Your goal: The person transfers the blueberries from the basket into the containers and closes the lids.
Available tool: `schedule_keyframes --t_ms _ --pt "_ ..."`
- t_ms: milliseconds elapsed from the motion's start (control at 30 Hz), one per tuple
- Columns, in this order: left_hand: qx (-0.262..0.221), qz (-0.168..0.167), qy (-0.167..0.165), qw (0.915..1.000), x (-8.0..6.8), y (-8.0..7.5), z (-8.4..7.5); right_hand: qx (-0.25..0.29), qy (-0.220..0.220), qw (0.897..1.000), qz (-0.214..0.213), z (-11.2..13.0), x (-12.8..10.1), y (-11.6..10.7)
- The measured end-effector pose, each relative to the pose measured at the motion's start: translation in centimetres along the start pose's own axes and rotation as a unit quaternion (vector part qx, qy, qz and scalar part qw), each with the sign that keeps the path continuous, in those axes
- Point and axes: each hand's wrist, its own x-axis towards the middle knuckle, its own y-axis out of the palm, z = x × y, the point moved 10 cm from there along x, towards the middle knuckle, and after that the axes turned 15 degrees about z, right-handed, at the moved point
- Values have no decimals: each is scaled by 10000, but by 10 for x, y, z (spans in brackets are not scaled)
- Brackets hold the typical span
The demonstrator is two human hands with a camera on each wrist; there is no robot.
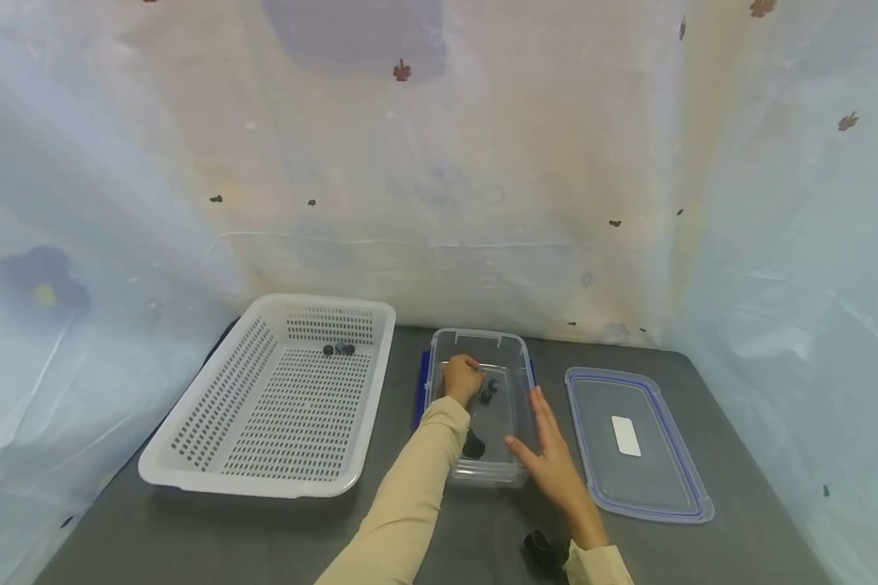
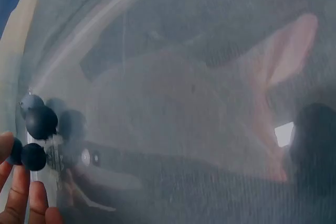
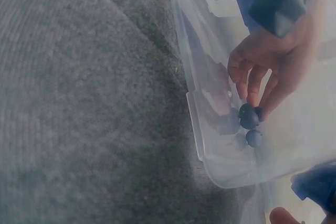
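My left hand (image 1: 462, 379) reaches down into a clear plastic box (image 1: 510, 473). Its thumb and fingertips pinch a dark blueberry (image 2: 14, 153), with another blueberry (image 2: 34, 157) right against it. Two more blueberries (image 2: 42, 123) lie close by on the box floor. My right hand (image 1: 556, 463) rests along the box's right side, fingers straight and thumb spread towards the near end. In the right wrist view the left hand (image 3: 278, 64) has its fingertips down at the blueberries (image 3: 249, 118), partly hiding them.
A white slotted basket (image 1: 285, 422) stands to the left, with a few blueberries (image 1: 339, 348) near its back. On the right lies a clear lid (image 1: 629, 487) with a blue seal and a white label (image 1: 626, 436). A patterned plastic sheet (image 1: 439, 187) hangs behind the grey table (image 1: 263, 536).
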Motion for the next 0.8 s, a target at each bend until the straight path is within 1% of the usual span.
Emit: schedule_keyframes --t_ms 100,200,367,467,567,667,800 --pt "237 2 5 9997 -3 0 -2 6 -55 10000 -13 2 0 0" --pt "252 32 -80 9996 -4 1 -1 -26 -76 10000 -40 2 0 0" --pt "225 82 -223 9995 -1 3 3 -61 -101 9999 -58 2 0 0" --pt "189 57 -193 9996 1 4 6 -31 -62 10000 -28 1 0 1" --pt "222 -28 -84 9997 2 4 6 6 -8 10000 4 1 1 1" --pt "125 -92 -98 9998 2 4 6 22 0 10000 23 1 1 1" --pt "-342 -34 -150 9993 3 6 6 15 -33 10000 -11 2 0 -1"
